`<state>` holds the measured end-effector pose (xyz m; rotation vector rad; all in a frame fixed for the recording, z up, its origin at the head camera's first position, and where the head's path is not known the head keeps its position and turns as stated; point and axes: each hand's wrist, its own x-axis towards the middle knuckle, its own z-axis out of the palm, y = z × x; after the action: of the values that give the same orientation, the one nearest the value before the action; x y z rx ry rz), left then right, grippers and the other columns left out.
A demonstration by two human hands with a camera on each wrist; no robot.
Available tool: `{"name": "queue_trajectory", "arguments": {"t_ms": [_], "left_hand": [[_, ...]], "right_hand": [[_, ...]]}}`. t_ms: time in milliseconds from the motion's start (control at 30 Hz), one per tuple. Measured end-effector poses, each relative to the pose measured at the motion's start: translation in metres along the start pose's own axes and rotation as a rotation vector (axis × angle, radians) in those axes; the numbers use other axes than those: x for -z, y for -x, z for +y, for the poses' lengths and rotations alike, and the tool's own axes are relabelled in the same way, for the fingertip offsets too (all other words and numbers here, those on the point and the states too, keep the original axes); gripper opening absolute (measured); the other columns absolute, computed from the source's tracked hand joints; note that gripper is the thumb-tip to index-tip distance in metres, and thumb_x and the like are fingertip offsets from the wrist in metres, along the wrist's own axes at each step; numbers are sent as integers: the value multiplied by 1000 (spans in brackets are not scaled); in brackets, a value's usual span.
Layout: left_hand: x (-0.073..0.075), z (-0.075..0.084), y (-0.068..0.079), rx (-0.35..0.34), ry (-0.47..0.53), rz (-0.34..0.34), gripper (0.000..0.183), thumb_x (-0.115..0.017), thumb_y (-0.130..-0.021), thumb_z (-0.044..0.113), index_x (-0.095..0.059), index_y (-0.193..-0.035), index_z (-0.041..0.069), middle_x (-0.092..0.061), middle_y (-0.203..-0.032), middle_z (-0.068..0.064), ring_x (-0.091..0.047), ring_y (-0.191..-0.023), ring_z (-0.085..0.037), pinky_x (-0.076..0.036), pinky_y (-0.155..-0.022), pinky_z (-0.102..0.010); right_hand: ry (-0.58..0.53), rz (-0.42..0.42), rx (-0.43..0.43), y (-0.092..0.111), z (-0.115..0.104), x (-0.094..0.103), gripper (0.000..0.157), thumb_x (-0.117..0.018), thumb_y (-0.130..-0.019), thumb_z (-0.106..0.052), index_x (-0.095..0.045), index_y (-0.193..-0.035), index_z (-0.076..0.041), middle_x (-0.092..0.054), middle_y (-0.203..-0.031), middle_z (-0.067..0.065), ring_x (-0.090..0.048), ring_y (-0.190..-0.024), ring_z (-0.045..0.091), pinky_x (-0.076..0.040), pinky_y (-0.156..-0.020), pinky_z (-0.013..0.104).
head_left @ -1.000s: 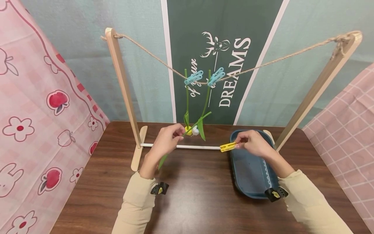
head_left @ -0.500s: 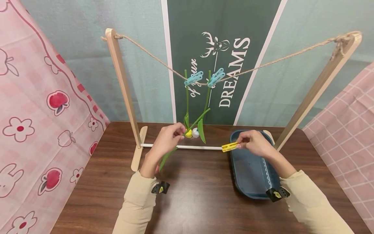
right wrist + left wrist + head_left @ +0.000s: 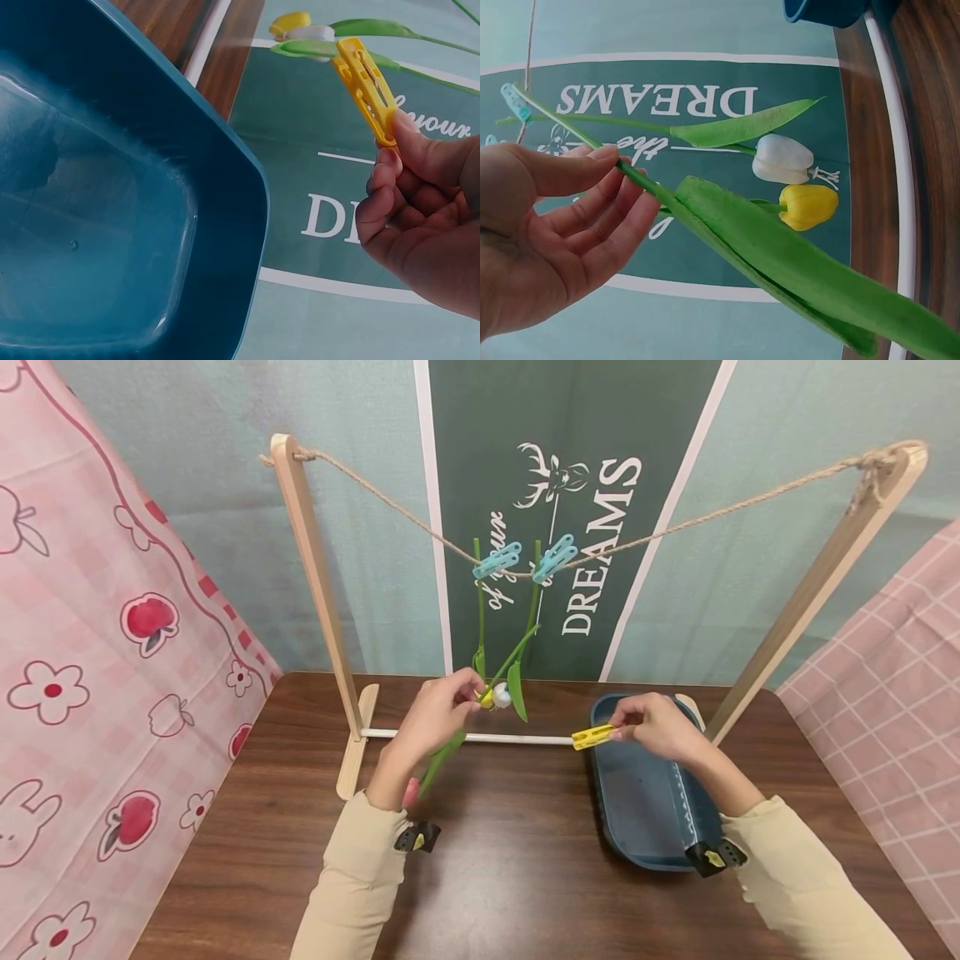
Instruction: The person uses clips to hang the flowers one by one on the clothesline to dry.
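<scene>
My left hand (image 3: 442, 710) pinches the green stem of an artificial tulip (image 3: 735, 232) between thumb and fingers. The stem's bare end points up and away; its leaves and pink-red bloom (image 3: 411, 792) hang below, partly behind the wrist. In my right hand (image 3: 656, 727) a yellow clothespin (image 3: 366, 90) is pinched by one end, over the far part of the blue basin. A yellow tulip (image 3: 808, 207) and a white tulip (image 3: 782, 159) hang bloom-down from a rope (image 3: 405, 510), each stem held by a blue clothespin, one left (image 3: 497, 561) and one right (image 3: 555, 558).
Two wooden posts, left (image 3: 315, 585) and right (image 3: 817, 593), carry the sagging rope. A white rod (image 3: 517, 739) runs low between them. The blue basin (image 3: 652, 810) stands at the right on the brown wooden table (image 3: 495, 877). Printed cloth (image 3: 360, 577) hangs behind.
My left hand has moved slightly right and up, with the tulip's stem end rising and its pink-red bloom coming into sight. The right hand with the yellow clothespin has shifted slightly right.
</scene>
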<state>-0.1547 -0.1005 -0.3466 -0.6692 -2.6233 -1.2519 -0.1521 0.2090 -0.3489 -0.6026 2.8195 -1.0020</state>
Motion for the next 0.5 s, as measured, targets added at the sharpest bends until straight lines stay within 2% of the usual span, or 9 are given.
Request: {"name": "queue_trajectory", "arguments": {"t_ms": [200, 500], "left_hand": [[-4, 3, -5, -17, -18, -17, 15, -61, -81, -6, -58, -90, 5, -62, -76, -3, -58, -72, -15, -46, -71, -31], [-9, 9, -13, -4, -26, -43, 14, -62, -82, -4, -57, -92, 4, -64, -80, -7, -58, -75, -16, -45, -73, -32]], "right_hand": [[9, -3, 7, 0, 1, 0, 13, -67, -74, 7, -64, -70, -5, -59, -65, 0, -47, -57, 13, -39, -52, 26], [6, -12, 5, 0, 3, 1, 13, -66, -74, 7, -64, -70, -5, -59, -65, 0, -47, -58, 14, -39, -52, 27]]}}
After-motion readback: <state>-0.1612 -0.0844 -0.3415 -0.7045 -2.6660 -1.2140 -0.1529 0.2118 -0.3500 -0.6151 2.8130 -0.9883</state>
